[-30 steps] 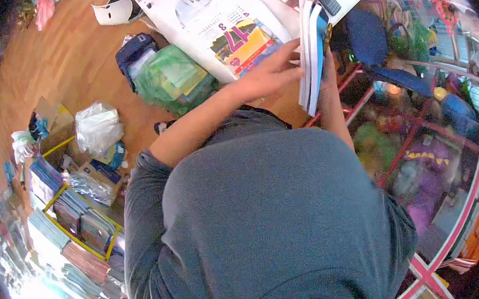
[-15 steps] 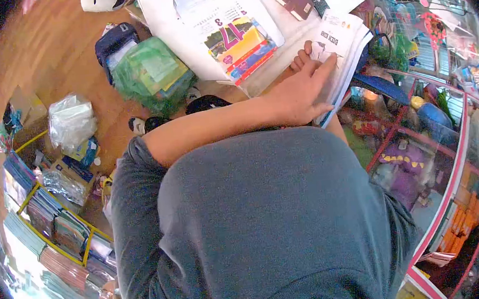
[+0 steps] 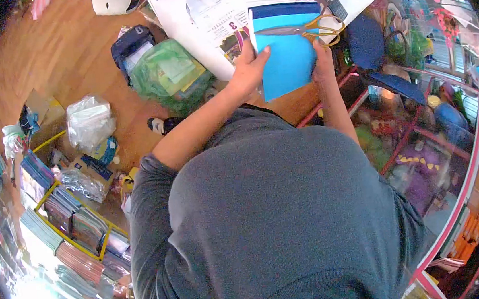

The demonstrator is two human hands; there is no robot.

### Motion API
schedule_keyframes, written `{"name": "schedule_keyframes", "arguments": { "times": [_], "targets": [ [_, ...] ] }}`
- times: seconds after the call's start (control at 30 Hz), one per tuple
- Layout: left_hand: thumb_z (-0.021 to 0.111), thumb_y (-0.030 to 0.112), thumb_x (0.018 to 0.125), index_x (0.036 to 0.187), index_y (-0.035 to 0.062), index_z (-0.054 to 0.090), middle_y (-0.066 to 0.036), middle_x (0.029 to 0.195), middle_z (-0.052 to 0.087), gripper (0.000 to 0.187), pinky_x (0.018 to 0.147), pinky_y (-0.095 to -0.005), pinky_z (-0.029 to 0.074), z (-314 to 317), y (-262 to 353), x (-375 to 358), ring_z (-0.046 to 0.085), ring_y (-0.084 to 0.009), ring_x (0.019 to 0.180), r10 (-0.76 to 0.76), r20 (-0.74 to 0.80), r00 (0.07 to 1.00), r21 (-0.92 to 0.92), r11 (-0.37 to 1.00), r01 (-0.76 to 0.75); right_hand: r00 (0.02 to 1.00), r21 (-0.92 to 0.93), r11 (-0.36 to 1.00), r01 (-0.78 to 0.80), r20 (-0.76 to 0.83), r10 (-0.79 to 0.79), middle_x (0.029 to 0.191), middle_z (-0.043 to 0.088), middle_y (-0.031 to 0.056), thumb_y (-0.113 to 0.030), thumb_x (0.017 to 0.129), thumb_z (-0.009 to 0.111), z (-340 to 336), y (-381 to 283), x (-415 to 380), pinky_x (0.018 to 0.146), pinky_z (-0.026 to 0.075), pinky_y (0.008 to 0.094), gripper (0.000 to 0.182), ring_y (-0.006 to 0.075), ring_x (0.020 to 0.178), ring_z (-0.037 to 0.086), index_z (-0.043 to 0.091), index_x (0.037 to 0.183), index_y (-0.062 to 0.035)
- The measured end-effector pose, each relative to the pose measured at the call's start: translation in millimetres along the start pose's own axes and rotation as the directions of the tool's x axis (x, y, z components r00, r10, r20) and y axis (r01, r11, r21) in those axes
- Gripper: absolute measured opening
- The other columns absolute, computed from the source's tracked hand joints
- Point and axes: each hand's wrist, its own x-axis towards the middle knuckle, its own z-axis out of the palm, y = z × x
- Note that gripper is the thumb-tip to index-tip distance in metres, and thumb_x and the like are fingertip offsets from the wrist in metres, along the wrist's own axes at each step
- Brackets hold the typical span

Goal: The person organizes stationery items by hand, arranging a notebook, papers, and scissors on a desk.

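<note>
At upper centre, the left hand (image 3: pixel 246 71) and right hand (image 3: pixel 322 61) each grip a side of a blue booklet (image 3: pixel 285 50), with yellow-handled scissors (image 3: pixel 308 27) lying across its top.

The booklet (image 3: pixel 287 52) held between the left hand (image 3: pixel 248 71) and the right hand (image 3: pixel 321 61) has a bright sky-blue cover with a dark navy band along its far edge. The scissors (image 3: pixel 311 27) lying across it have yellow handles and grey blades. Left of the left hand, a bag (image 3: pixel 170 75) is translucent green. Beyond the hands, the table (image 3: pixel 180 11) is white. The person's sweater (image 3: pixel 269 221) is plain grey-blue. The floor (image 3: pixel 57 57) far left is warm brown wood.
</note>
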Motion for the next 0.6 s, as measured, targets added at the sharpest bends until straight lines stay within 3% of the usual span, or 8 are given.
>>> {"name": "schedule_keyframes", "arguments": {
  "times": [0.2,0.27,0.37,0.47,0.53,0.57,0.6],
  "targets": [
    [0.051,0.012,0.082,0.122,0.0021,0.030,-0.009,0.114,0.044,0.046,0.091,-0.0316,0.030,-9.5,-2.9,0.1,0.038,-0.0181,0.106,0.022,-0.042,0.999,-0.030,0.999,-0.023,0.990,-0.019,0.990,0.142,0.018,-0.142,0.085,0.059,0.0053,-0.016,0.077,0.053,20.3,-13.1,-5.0,0.064,0.043,0.0228,0.025,0.0109,0.071,0.054,0.056,0.096,-0.0011],
    [0.052,0.011,0.082,0.121,0.0016,0.031,-0.009,0.113,0.044,0.046,0.091,-0.0318,0.030,-12.5,-8.4,2.9,0.039,-0.0179,0.105,0.038,-0.044,0.998,-0.069,0.997,-0.041,0.998,-0.117,0.992,0.046,-0.026,-0.049,0.082,0.058,0.0057,-0.020,0.077,0.054,19.8,-10.2,-2.6,0.061,0.042,0.0225,0.026,0.0103,0.069,0.052,0.056,0.094,-0.0001],
    [0.052,0.009,0.080,0.119,0.0005,0.032,-0.010,0.111,0.046,0.045,0.090,-0.0324,0.033,-17.6,-16.2,11.5,0.042,-0.0184,0.102,-0.006,-0.088,0.996,-0.031,1.000,0.003,0.991,-0.101,0.992,-0.081,-0.113,0.070,0.079,0.057,0.0051,-0.024,0.077,0.054,27.4,-11.4,-3.3,0.061,0.040,0.0231,0.027,0.0107,0.067,0.050,0.057,0.090,0.0000],
    [0.054,0.007,0.078,0.117,-0.0011,0.033,-0.012,0.109,0.047,0.045,0.087,-0.0332,0.037,-17.6,-19.1,13.2,0.046,-0.0197,0.098,-0.007,-0.082,0.997,-0.035,0.999,0.004,0.987,-0.191,0.977,-0.093,-0.150,0.065,0.080,0.057,0.0052,-0.027,0.077,0.054,9.4,14.2,8.2,0.063,0.040,0.0251,0.030,0.0123,0.069,0.050,0.058,0.089,0.0003],
    [0.056,0.006,0.076,0.116,-0.0024,0.033,-0.014,0.107,0.048,0.047,0.083,-0.0336,0.040,-13.6,-22.9,10.9,0.048,-0.0208,0.095,-0.107,-0.168,0.980,-0.009,0.994,0.107,0.993,-0.217,0.974,-0.067,-0.109,0.044,0.084,0.057,0.0065,-0.029,0.077,0.054,13.0,8.5,2.9,0.066,0.041,0.0271,0.034,0.0144,0.073,0.051,0.058,0.092,0.0009],
    [0.057,0.006,0.075,0.116,-0.0029,0.032,-0.015,0.107,0.048,0.048,0.082,-0.0334,0.041,-15.0,-27.6,11.6,0.048,-0.0211,0.095,-0.086,-0.175,0.981,0.064,0.993,0.099,0.981,-0.320,0.934,-0.156,-0.162,0.108,0.088,0.057,0.0081,-0.028,0.076,0.053,16.6,0.1,2.1,0.069,0.041,0.0276,0.035,0.0156,0.077,0.051,0.057,0.094,0.0018],
    [0.058,0.006,0.075,0.116,-0.0033,0.031,-0.015,0.106,0.048,0.050,0.081,-0.0333,0.042,-17.9,-35.8,14.5,0.048,-0.0213,0.095,-0.068,-0.179,0.982,0.137,0.986,0.093,0.958,-0.205,0.945,-0.254,-0.190,0.216,0.090,0.057,0.0094,-0.027,0.076,0.053,15.3,3.7,4.9,0.071,0.042,0.0285,0.035,0.0171,0.080,0.052,0.056,0.096,0.0025]
  ]
}}
